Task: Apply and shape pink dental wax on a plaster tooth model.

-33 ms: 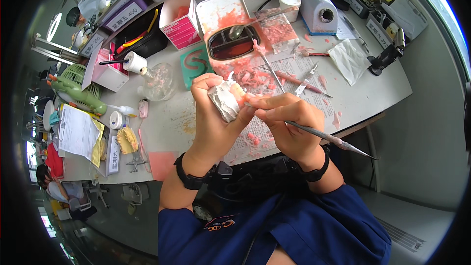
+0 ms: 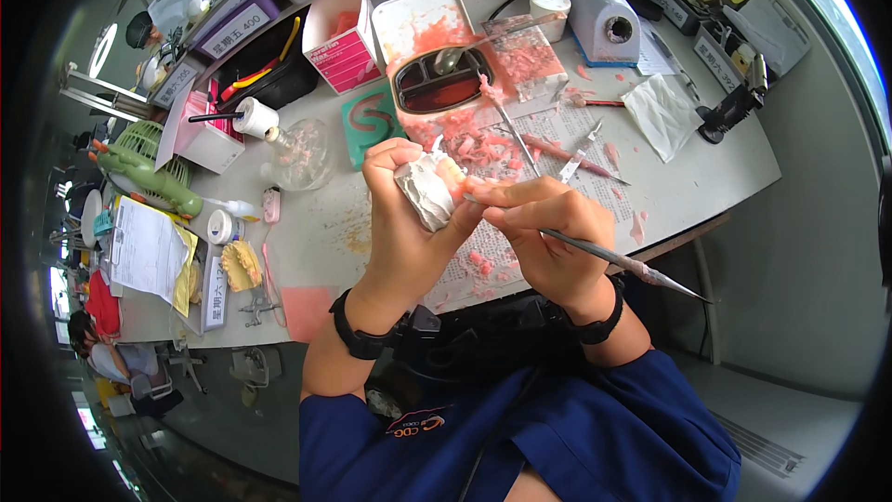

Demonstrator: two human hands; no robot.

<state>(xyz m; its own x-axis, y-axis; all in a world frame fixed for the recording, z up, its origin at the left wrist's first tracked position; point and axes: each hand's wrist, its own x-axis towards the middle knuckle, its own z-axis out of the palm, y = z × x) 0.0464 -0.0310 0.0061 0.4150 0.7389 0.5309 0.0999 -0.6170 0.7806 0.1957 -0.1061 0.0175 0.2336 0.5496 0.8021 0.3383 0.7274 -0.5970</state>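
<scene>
My left hand is wrapped round a dental plaster model, white and rough, with pale teeth and pink wax on its right side. In my right hand is a metal wax carver, pinched like a pen. Its working end meets the model's pink side beside my left thumb; my fingers partly hide the contact. The pointed other end reaches out to the lower right. Beneath both hands lies a printed sheet strewn with pink wax shavings.
Behind my hands stands a wax heater with dark wells and a spoon. Several carving tools and a knife lie to its right. A glass spirit lamp, a pink-and-white box and a yellow dental model stand leftward.
The free end of the wax carver has shifted very slightly to the left. Both hands and the plaster model look the same.
</scene>
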